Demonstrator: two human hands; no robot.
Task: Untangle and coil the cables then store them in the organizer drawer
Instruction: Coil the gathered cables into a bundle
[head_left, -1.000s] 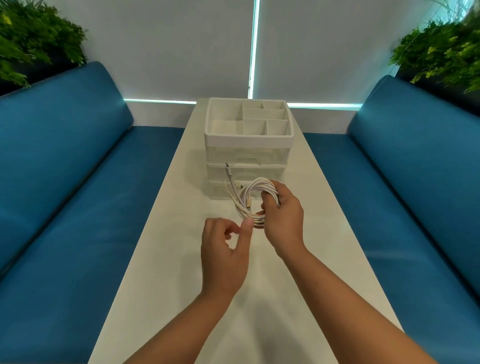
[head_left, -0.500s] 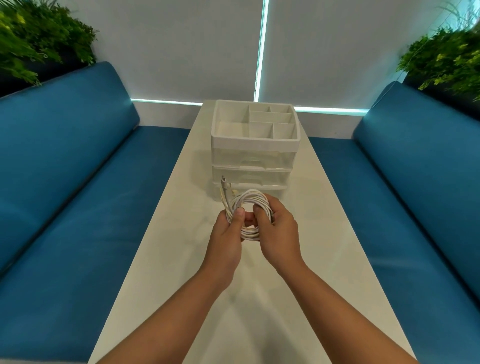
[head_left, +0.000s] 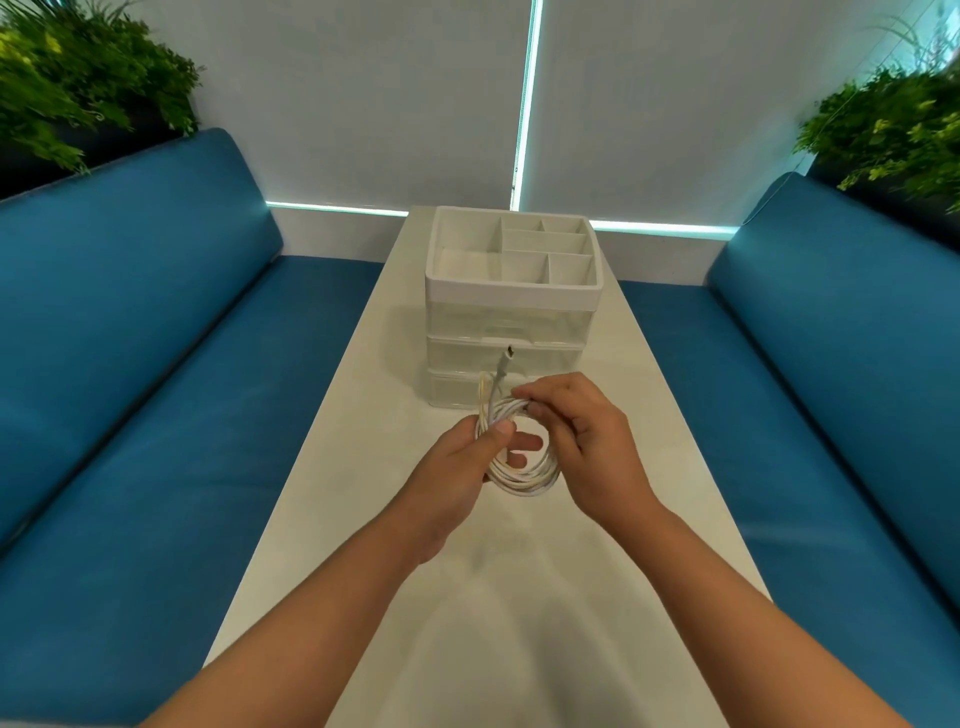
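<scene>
A coil of white cable (head_left: 524, 475) hangs between both hands above the white table (head_left: 498, 597). My left hand (head_left: 457, 478) pinches the coil's left side, thumb on top and fingers through the loop. My right hand (head_left: 587, 447) grips the top right of the coil. One cable end with a connector (head_left: 505, 364) sticks up in front of the organizer. The white organizer (head_left: 511, 312) stands just beyond, with an open divided tray on top and clear drawers below, all pushed in.
Blue sofas run along both sides of the narrow table, the left one (head_left: 130, 389) and the right one (head_left: 831, 389). Green plants stand behind each sofa back. A pale window blind closes the far end behind the organizer.
My left hand came up from below and took hold of the coil's left side. My right hand shifted to the coil's top right. The view tilted so the organizer sits lower.
</scene>
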